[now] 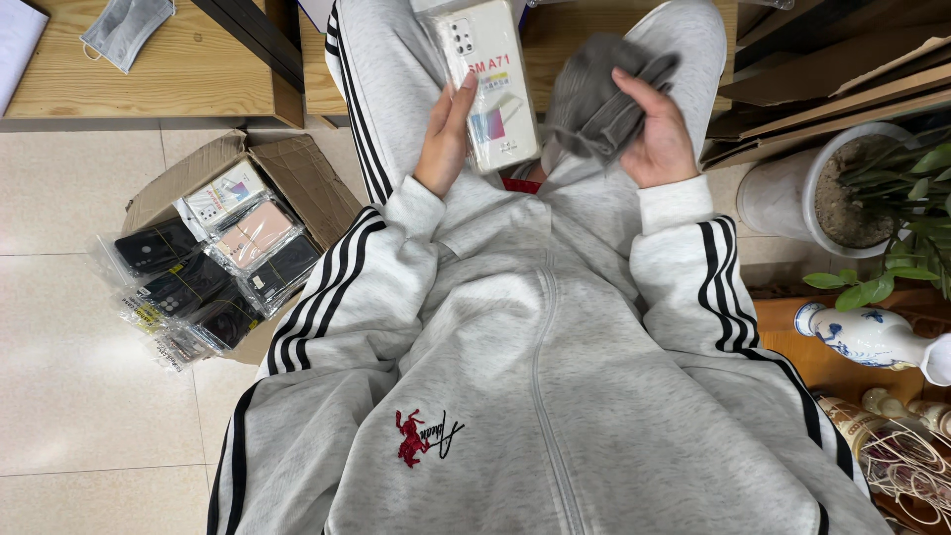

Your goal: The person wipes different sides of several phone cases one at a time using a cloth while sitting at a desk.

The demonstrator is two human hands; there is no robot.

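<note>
Left hand (446, 139) clasping a clear packaged phone case (490, 84) upright over the lap, long axis running away from the body, with right hand (659, 134) bunched around a grey cloth (594, 99) just beside its right edge.

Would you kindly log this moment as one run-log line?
left hand: holds clear packaged phone case | right hand: grips crumpled grey cloth | cardboard box of phone cases: floor, person's left
</note>
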